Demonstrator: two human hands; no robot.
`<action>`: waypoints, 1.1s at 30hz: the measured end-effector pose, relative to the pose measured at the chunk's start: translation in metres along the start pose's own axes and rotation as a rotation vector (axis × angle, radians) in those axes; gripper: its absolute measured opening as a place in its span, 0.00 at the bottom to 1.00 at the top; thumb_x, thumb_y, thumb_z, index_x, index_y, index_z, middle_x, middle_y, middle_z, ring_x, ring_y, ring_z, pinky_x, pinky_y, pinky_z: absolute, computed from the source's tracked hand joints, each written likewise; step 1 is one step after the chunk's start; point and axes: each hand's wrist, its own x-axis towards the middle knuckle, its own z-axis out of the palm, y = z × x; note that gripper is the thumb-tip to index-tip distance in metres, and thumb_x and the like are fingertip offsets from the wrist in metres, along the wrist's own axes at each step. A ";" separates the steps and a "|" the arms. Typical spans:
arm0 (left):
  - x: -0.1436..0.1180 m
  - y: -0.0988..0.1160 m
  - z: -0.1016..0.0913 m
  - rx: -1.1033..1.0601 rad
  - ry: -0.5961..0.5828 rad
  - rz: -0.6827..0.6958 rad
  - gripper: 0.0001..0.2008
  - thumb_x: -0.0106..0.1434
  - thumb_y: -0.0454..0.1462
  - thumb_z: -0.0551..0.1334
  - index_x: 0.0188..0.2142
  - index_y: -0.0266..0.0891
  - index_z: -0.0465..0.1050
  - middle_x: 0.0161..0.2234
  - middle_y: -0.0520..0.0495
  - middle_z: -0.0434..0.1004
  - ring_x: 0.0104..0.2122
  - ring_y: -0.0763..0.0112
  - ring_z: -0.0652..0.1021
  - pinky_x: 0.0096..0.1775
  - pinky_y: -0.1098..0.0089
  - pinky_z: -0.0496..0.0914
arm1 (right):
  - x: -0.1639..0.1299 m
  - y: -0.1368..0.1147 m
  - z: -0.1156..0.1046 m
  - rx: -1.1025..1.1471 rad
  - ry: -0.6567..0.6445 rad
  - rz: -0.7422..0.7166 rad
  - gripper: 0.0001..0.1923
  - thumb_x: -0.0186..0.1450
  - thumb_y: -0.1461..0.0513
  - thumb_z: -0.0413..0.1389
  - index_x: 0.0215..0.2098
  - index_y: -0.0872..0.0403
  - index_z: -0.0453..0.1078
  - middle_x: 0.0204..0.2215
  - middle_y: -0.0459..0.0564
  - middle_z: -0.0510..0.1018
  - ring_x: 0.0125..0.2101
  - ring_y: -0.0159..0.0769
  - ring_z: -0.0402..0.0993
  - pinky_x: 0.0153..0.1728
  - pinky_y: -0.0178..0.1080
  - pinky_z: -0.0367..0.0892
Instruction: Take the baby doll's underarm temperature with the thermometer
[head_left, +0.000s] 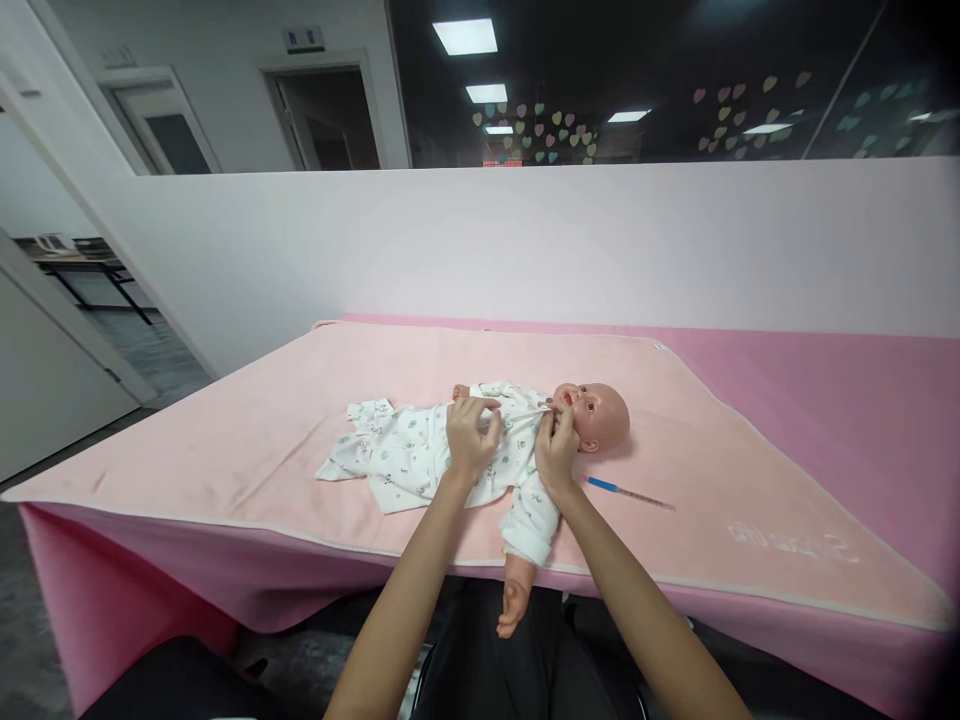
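Observation:
A baby doll (606, 415) lies on its back with its head to the right, dressed in white printed baby clothes (409, 440). One doll arm (517, 585) hangs over the near table edge. My right hand (556, 448) is closed at the neckline, pinching the collar of the top just below the doll's chin. Over the doll's chest, my left hand (472, 437) has its fingers curved, with a gap between thumb and forefinger and nothing visible in it. Beside the doll's shoulder lies a thin stick with a blue end (604, 485) and a brownish shaft.
A peach blanket (262, 420) with a pale border lies over a pink cloth (847, 400) on the table. Behind it rises a white half wall (525, 245) with dark glass above. A door (60, 370) stands at the left.

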 end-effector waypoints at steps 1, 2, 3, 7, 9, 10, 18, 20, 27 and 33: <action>-0.003 0.001 -0.001 0.005 -0.067 0.033 0.06 0.59 0.35 0.54 0.33 0.41 0.70 0.32 0.49 0.75 0.35 0.66 0.71 0.41 0.64 0.61 | 0.000 -0.001 0.000 0.007 -0.002 -0.006 0.11 0.65 0.62 0.43 0.42 0.55 0.64 0.37 0.54 0.75 0.39 0.38 0.72 0.40 0.39 0.66; -0.005 0.004 0.000 0.015 -0.125 0.066 0.06 0.59 0.35 0.55 0.34 0.41 0.70 0.33 0.49 0.75 0.36 0.65 0.70 0.41 0.63 0.60 | 0.000 -0.002 -0.001 0.014 -0.003 -0.014 0.12 0.65 0.62 0.43 0.42 0.55 0.64 0.39 0.55 0.75 0.40 0.38 0.72 0.41 0.40 0.66; -0.008 0.006 0.000 0.027 -0.166 0.089 0.06 0.58 0.35 0.56 0.35 0.41 0.70 0.33 0.49 0.75 0.37 0.65 0.70 0.41 0.63 0.60 | 0.000 -0.003 -0.001 0.019 -0.002 -0.020 0.12 0.65 0.62 0.43 0.43 0.55 0.64 0.40 0.55 0.75 0.42 0.38 0.72 0.42 0.40 0.66; -0.012 0.010 0.001 0.038 -0.162 0.072 0.06 0.56 0.32 0.55 0.33 0.40 0.69 0.33 0.49 0.74 0.36 0.64 0.70 0.41 0.63 0.60 | 0.000 -0.004 -0.001 0.023 0.007 -0.024 0.13 0.65 0.63 0.43 0.44 0.55 0.64 0.41 0.55 0.74 0.43 0.38 0.71 0.44 0.41 0.65; -0.012 0.010 0.001 0.033 -0.130 0.055 0.05 0.56 0.32 0.55 0.31 0.40 0.67 0.31 0.49 0.73 0.35 0.65 0.69 0.40 0.63 0.60 | 0.001 -0.003 -0.001 0.019 0.014 -0.021 0.12 0.65 0.63 0.43 0.43 0.55 0.64 0.41 0.55 0.74 0.43 0.37 0.71 0.44 0.41 0.65; -0.012 0.009 0.001 0.033 -0.122 0.055 0.04 0.55 0.31 0.55 0.30 0.40 0.67 0.30 0.49 0.73 0.35 0.65 0.69 0.40 0.63 0.60 | 0.001 -0.003 -0.001 0.017 0.019 -0.021 0.12 0.64 0.63 0.43 0.43 0.56 0.64 0.40 0.55 0.74 0.42 0.37 0.71 0.44 0.41 0.65; -0.012 0.007 0.005 0.038 -0.099 0.084 0.03 0.55 0.31 0.55 0.30 0.39 0.63 0.28 0.49 0.69 0.33 0.66 0.68 0.39 0.64 0.60 | 0.001 -0.001 0.000 -0.040 0.038 -0.108 0.13 0.64 0.65 0.42 0.42 0.55 0.66 0.39 0.54 0.74 0.42 0.37 0.70 0.43 0.41 0.66; -0.012 0.006 0.006 0.036 -0.088 0.080 0.02 0.55 0.31 0.54 0.30 0.39 0.62 0.28 0.49 0.69 0.33 0.66 0.68 0.38 0.64 0.60 | -0.001 -0.003 -0.001 -0.047 0.015 -0.181 0.14 0.64 0.66 0.42 0.43 0.55 0.66 0.40 0.54 0.75 0.44 0.37 0.70 0.45 0.41 0.66; -0.013 0.004 0.009 -0.001 -0.062 0.085 0.03 0.56 0.31 0.54 0.30 0.40 0.60 0.28 0.49 0.68 0.32 0.67 0.67 0.36 0.65 0.61 | -0.007 -0.008 -0.005 -0.105 -0.242 -0.452 0.13 0.62 0.67 0.46 0.43 0.53 0.66 0.38 0.51 0.76 0.39 0.35 0.73 0.37 0.36 0.69; -0.014 0.003 0.010 -0.018 -0.054 0.096 0.03 0.56 0.32 0.54 0.31 0.40 0.60 0.29 0.49 0.68 0.32 0.67 0.67 0.36 0.65 0.62 | -0.007 -0.010 -0.007 -0.122 -0.265 -0.455 0.11 0.61 0.66 0.47 0.39 0.54 0.68 0.36 0.51 0.76 0.38 0.35 0.73 0.37 0.36 0.68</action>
